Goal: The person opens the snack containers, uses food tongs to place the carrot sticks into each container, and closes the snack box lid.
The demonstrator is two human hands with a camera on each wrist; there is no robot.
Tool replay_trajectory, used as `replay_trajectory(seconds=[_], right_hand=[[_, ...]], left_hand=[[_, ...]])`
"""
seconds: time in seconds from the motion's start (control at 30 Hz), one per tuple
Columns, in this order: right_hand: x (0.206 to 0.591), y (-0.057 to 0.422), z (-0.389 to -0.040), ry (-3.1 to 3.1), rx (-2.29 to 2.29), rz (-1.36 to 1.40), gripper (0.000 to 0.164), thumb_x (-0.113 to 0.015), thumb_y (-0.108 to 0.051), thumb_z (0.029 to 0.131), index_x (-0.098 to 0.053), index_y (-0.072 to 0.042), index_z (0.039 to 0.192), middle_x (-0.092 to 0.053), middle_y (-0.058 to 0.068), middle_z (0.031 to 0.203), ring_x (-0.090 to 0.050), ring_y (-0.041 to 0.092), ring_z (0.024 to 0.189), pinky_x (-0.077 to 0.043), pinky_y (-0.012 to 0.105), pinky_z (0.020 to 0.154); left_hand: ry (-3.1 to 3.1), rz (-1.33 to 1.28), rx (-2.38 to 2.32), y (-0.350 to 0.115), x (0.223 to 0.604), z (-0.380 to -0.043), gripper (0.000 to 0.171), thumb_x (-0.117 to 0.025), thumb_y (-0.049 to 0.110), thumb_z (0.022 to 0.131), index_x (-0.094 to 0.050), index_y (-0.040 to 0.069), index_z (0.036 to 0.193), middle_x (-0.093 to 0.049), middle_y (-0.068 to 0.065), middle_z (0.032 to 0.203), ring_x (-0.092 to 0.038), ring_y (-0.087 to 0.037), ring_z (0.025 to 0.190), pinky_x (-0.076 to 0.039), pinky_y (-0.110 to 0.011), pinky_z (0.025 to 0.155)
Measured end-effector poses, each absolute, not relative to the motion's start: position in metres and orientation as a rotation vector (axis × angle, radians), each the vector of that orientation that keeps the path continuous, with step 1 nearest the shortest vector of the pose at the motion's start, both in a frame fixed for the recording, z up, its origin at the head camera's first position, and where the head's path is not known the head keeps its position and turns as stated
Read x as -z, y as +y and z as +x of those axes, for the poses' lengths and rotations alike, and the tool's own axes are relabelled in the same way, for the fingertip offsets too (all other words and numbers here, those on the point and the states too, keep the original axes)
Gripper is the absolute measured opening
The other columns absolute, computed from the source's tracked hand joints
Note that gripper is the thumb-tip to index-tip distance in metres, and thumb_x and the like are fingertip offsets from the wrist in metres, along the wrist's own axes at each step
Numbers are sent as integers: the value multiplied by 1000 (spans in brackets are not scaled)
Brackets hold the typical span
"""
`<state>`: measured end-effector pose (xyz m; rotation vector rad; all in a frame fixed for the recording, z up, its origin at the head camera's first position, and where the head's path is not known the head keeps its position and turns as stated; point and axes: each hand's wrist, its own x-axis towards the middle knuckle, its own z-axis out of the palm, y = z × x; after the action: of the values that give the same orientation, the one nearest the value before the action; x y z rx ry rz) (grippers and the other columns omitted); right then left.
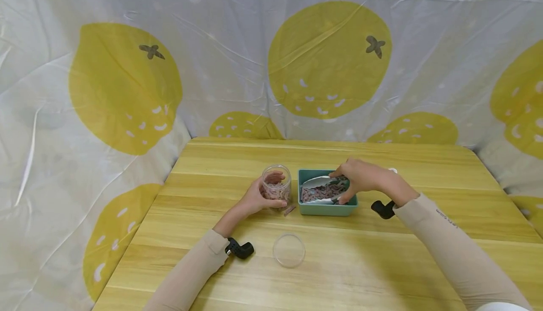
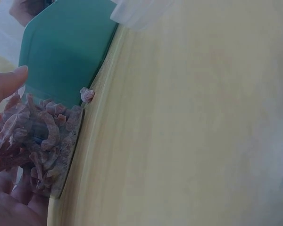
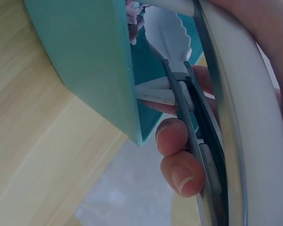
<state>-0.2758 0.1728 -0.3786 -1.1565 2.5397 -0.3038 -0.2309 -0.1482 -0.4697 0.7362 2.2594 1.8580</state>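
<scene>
My left hand (image 1: pixel 253 200) grips a clear round jar (image 1: pixel 276 171), which stands without its lid and holds purplish-brown, powdery dried strips (image 2: pixel 33 136). Just right of it on the table is a teal rectangular bin (image 1: pixel 326 210) with more of these strips (image 1: pixel 324 192) inside. Reaching over the bin's right side, my right hand (image 1: pixel 366 177) holds food tongs (image 3: pixel 179 89), with fingers and thumb on the two arms. Their white scalloped tip (image 3: pixel 170 35) is down in the bin. Whether the tongs hold any strip cannot be told.
A clear round lid (image 1: pixel 289 250) lies on the wooden table in front of the jar. One loose strip (image 1: pixel 290 209) rests between jar and bin. Behind the table hangs a white curtain (image 1: pixel 229 42) printed with lemons. Each wrist wears a black camera mount (image 1: pixel 241 249).
</scene>
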Motion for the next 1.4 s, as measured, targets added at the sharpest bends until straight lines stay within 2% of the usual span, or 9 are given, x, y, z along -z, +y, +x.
replay_trajectory(seconds=[0.17,0.4,0.67,0.83,0.97,1.17,1.27,1.33,1.4], right_hand=[[381,174,-275,2529,319,-1141,70,-86,-35,78,-63,7,128,-42,-6,58,-17,7,54,-26,26,55],[383,176,-274,2511,356,-1125,66,-84,-32,81,-62,7,130,-28,-11,49,-12,7,51,-23,25,53],[383,178,-273,2504,356,-1169,63,-82,-31,84,-62,7,130,-30,-11,47,-13,6,49,-22,24,52],[385,179,-273,2501,365,-1204,61,-81,-31,85,-62,8,129,-43,-7,49,-20,2,45,-34,23,56],[385,180,-272,2500,376,-1233,59,-79,-30,86,-63,9,127,-53,-6,58,-31,1,43,-44,26,64],[384,180,-270,2492,389,-1218,54,-76,-26,89,-63,8,128,-58,0,59,-36,1,44,-45,27,66],[384,180,-269,2495,412,-1245,48,-75,-22,90,-64,8,126,-70,7,79,-50,2,52,-50,30,69],[385,180,-270,2498,424,-1271,44,-76,-19,90,-66,8,124,-73,12,97,-63,8,65,-55,33,74],[385,179,-270,2505,426,-1289,42,-76,-18,90,-67,7,122,-72,16,110,-69,15,81,-56,37,78]], left_hand=[[2262,718,-1849,-148,470,-231,76,-82,-9,76,-44,-4,142,-53,-23,139,-46,-37,132,-41,-24,103],[2247,732,-1866,-148,471,-232,77,-81,-11,76,-43,-6,143,-52,-26,139,-45,-41,131,-41,-24,102],[2243,740,-1873,-148,470,-231,77,-81,-11,76,-42,-8,142,-50,-29,139,-45,-42,131,-41,-25,103],[2237,756,-1890,-147,471,-232,76,-81,-13,75,-42,-10,141,-50,-31,138,-45,-45,130,-41,-26,103],[2238,765,-1896,-147,476,-236,79,-80,-15,74,-41,-11,142,-50,-31,138,-44,-46,130,-40,-25,103],[2257,762,-1899,-150,495,-245,82,-82,-14,73,-42,-5,144,-52,-24,139,-46,-40,131,-39,-23,103],[2257,761,-1898,-151,498,-247,82,-83,-12,73,-44,-1,144,-53,-20,139,-47,-36,131,-40,-24,104],[2253,758,-1898,-151,498,-247,82,-83,-11,73,-45,1,144,-54,-18,139,-48,-34,131,-40,-26,104],[2250,753,-1895,-151,498,-247,81,-84,-10,73,-45,1,144,-55,-16,139,-48,-32,131,-40,-27,105]])
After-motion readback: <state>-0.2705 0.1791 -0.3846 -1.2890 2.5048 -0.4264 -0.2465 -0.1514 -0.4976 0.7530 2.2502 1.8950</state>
